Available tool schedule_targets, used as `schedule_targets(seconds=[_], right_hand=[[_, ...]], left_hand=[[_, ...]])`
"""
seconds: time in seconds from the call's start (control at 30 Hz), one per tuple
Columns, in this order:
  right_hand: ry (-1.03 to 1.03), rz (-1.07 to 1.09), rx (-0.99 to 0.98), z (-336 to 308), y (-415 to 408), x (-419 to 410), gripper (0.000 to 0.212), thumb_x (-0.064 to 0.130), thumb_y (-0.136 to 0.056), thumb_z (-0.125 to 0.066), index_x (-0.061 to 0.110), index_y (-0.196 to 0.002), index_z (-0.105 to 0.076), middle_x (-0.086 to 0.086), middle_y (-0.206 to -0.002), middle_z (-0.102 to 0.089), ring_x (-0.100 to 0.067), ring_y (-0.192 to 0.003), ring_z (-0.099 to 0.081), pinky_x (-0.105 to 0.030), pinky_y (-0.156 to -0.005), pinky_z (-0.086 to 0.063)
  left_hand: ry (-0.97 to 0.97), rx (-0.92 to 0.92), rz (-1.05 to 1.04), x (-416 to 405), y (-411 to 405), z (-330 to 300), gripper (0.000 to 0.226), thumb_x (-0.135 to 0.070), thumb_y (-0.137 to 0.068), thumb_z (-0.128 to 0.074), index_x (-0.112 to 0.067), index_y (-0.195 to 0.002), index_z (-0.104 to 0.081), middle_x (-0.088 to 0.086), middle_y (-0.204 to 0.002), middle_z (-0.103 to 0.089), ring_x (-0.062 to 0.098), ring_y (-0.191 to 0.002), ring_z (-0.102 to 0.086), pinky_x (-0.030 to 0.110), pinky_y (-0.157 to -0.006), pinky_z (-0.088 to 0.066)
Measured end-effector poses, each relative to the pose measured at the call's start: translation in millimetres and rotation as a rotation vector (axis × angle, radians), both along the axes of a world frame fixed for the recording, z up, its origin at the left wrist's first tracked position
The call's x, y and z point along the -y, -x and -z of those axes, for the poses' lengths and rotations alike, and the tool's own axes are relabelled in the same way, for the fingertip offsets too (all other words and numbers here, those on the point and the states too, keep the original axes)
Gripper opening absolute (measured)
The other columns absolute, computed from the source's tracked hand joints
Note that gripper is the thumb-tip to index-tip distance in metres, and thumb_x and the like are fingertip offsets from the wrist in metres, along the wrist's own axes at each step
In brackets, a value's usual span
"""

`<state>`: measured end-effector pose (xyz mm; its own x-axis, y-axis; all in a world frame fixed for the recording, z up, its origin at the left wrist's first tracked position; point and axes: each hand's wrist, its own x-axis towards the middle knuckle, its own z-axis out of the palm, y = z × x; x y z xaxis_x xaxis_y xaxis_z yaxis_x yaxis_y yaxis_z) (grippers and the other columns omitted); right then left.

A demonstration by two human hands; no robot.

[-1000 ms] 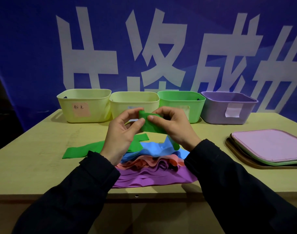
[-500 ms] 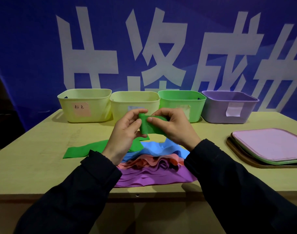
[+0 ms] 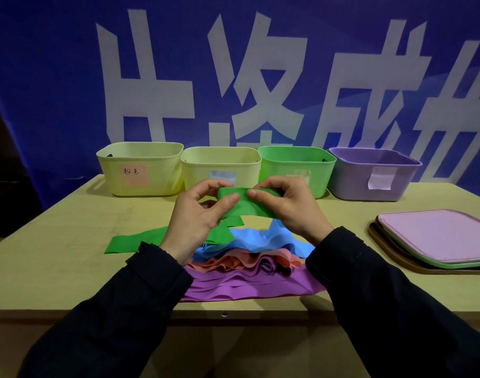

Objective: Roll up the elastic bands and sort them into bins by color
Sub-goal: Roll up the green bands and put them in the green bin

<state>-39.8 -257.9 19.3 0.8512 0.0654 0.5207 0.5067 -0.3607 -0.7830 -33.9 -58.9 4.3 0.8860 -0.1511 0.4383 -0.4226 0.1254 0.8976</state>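
From the head view, both forearms reach forward over the table (image 3: 56, 241), hands raised above the pile. The left hand (image 3: 195, 216) and right hand (image 3: 290, 208) pinch the green band (image 3: 247, 204) between thumbs and curled fingers, thumb tips nearly meeting on its front; its loose tail trails down left of the left fingers onto the table. Below the fingers lie the blue band (image 3: 260, 241), salmon band (image 3: 233, 261) and purple band (image 3: 247, 285). Beyond the fingertips stand the labelled yellow bin (image 3: 140, 170), plain yellow bin (image 3: 219, 165), green bin (image 3: 296, 162) and purple bin (image 3: 369, 173); their contents cannot be seen.
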Motion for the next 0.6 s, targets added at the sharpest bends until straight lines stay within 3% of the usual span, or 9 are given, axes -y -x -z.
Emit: schedule_targets(seconds=[0.1,0.2,0.27,0.4,0.47,0.6], right_hand=[[0.007,-0.009,-0.003,2.6,0.2,-2.7,0.014,0.023,-0.088,-0.077,0.011,-0.083,-0.075,-0.008,-0.074,-0.072,-0.01,-0.067,-0.062,-0.031,-0.065,-0.05],[-0.001,0.006,-0.01,5.2,0.1,-4.7,0.014,0.023,-0.088,-0.078,0.015,-0.077,-0.073,0.005,-0.066,-0.068,-0.006,-0.063,-0.059,-0.026,-0.063,-0.048],[0.011,0.013,0.003,6.6,-0.8,-5.1,0.017,0.024,-0.088,-0.078,0.015,-0.075,-0.072,0.008,-0.062,-0.064,-0.005,-0.06,-0.056,-0.024,-0.06,-0.045],[0.058,0.023,0.047,6.5,0.5,-11.4,0.018,0.026,-0.088,-0.078,0.014,-0.077,-0.071,0.002,-0.065,-0.065,-0.006,-0.062,-0.057,-0.029,-0.06,-0.046],[0.046,0.016,0.028,4.8,-0.3,-9.8,0.018,0.025,-0.089,-0.077,0.012,-0.078,-0.071,0.0,-0.066,-0.066,-0.008,-0.063,-0.059,-0.03,-0.061,-0.048],[0.055,-0.047,-0.063,3.0,-1.5,1.9,0.024,0.037,-0.084,-0.075,0.014,-0.08,-0.072,-0.024,-0.072,-0.063,-0.017,-0.065,-0.053,-0.033,-0.063,-0.043]], left_hand=[[0.01,0.014,0.002,0.6,0.2,2.6,0.02,-0.013,-0.089,-0.075,-0.03,-0.1,-0.072,-0.005,-0.089,-0.06,0.015,-0.067,-0.055,0.021,-0.051,-0.044],[0.055,0.004,0.069,3.2,2.2,3.3,0.029,-0.004,-0.095,-0.066,-0.021,-0.118,-0.064,0.001,-0.092,-0.057,0.012,-0.07,-0.058,0.024,-0.055,-0.052],[0.075,-0.027,0.133,5.1,3.0,4.1,0.025,-0.001,-0.098,-0.059,-0.017,-0.117,-0.063,0.005,-0.095,-0.059,0.016,-0.079,-0.062,0.028,-0.061,-0.057],[0.071,-0.038,0.183,8.8,3.4,5.7,0.019,0.0,-0.1,-0.055,-0.016,-0.1,-0.066,-0.003,-0.096,-0.064,0.015,-0.087,-0.065,0.028,-0.066,-0.057],[0.025,-0.002,0.158,7.3,2.4,4.9,0.019,-0.001,-0.095,-0.065,-0.017,-0.105,-0.066,-0.006,-0.093,-0.067,0.012,-0.081,-0.066,0.026,-0.065,-0.056],[0.046,-0.038,0.145,0.5,-0.2,3.3,0.032,0.002,-0.09,-0.069,-0.014,-0.117,-0.064,-0.008,-0.09,-0.072,0.012,-0.08,-0.067,0.024,-0.064,-0.057]])
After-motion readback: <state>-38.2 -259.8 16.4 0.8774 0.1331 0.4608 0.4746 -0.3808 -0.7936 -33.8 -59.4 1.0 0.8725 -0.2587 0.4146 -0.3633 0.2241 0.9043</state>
